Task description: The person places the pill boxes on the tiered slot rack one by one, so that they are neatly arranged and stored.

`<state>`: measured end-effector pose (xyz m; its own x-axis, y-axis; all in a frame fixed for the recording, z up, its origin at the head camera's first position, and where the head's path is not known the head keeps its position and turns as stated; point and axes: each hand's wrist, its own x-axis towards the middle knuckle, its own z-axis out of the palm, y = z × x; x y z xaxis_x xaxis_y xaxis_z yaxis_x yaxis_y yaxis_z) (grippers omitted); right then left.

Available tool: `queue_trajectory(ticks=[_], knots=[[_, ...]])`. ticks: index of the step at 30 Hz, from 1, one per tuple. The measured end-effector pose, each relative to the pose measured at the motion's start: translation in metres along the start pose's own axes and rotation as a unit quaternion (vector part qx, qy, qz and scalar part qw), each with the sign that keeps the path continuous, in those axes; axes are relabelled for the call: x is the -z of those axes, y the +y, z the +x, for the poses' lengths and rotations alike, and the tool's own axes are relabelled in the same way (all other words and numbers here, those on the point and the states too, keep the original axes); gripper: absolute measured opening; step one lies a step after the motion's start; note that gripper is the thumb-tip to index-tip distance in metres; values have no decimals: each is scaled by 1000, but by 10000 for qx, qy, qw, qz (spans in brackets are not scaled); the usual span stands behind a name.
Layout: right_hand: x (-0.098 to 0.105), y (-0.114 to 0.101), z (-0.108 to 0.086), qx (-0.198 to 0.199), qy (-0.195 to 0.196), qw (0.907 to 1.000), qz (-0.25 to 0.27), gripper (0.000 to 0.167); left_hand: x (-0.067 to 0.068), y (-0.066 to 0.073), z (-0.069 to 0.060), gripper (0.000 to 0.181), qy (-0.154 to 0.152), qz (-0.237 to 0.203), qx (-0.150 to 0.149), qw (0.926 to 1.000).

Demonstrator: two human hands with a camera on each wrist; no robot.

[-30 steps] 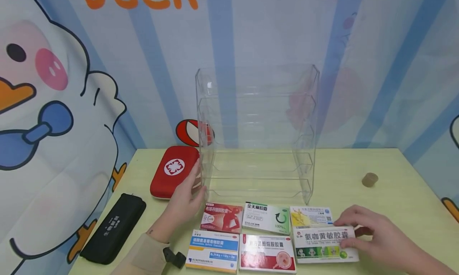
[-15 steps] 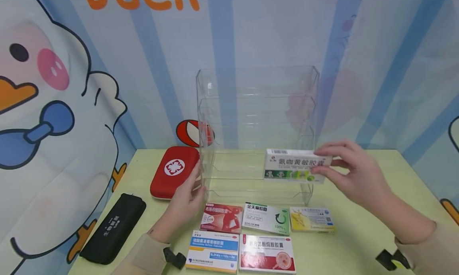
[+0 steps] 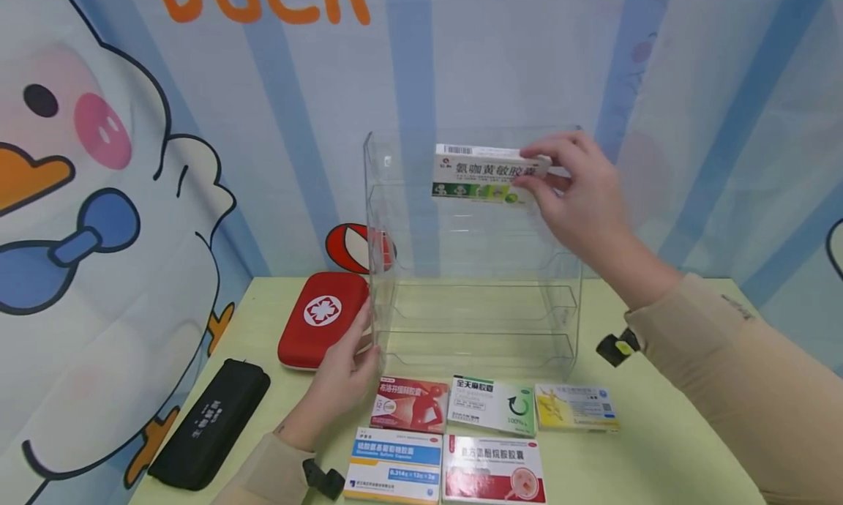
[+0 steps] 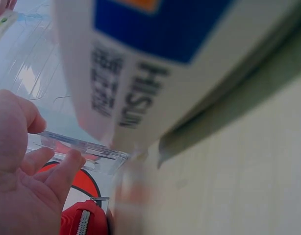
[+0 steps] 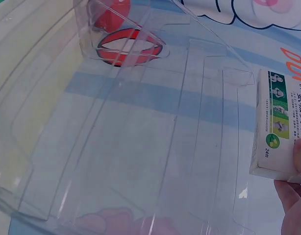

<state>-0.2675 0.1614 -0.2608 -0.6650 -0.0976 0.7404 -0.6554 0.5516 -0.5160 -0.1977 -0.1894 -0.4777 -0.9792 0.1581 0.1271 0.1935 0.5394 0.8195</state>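
Note:
The right hand (image 3: 582, 194) pinches the right end of a white medicine box with a green strip (image 3: 484, 174), raised before the upper part of a clear tiered rack (image 3: 474, 307). In the right wrist view the same box (image 5: 275, 127) is held between thumb and fingers at the right edge, beside the clear tiers (image 5: 185, 122). At the rack's lower left side, the left hand (image 3: 342, 373) grips its edge. The left wrist view shows the thumb and fingers of that hand (image 4: 33, 166) on either side of the clear side wall (image 4: 87, 147).
Below the rack lie several medicine boxes, among them a red one (image 3: 410, 405), a green and white one (image 3: 492, 405) and a yellow one (image 3: 576, 408). A red case (image 3: 323, 320) stands left of the rack, with a black pouch (image 3: 209, 424) further left.
The right hand has lifted the white and green box off the yellow one and carried it up and left to the rack's upper part. The left hand stays at the rack's side.

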Motion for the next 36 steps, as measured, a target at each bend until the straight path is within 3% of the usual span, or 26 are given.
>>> queue_trajectory(ticks=[6, 15, 20, 27, 36], knots=[[-22, -6, 32, -308, 355, 9988, 98, 26, 1, 0, -1, 96, -16, 5, -10, 10000], [-55, -6, 62, -276, 248, 9993, -109, 27, 3, -1, -1, 96, -3, 27, -41, 10000], [-68, -3, 67, -433, 112, 9986, -269, 26, 0, 0, -1, 95, -8, 19, 2, 10000], [-77, 0, 70, -228, 103, 9974, -681, 24, -1, 1, 0, 94, -25, 37, -41, 10000], [-92, -3, 72, -377, -123, 9979, -513, 21, -2, 0, 0, 94, 31, 66, -115, 9999]])
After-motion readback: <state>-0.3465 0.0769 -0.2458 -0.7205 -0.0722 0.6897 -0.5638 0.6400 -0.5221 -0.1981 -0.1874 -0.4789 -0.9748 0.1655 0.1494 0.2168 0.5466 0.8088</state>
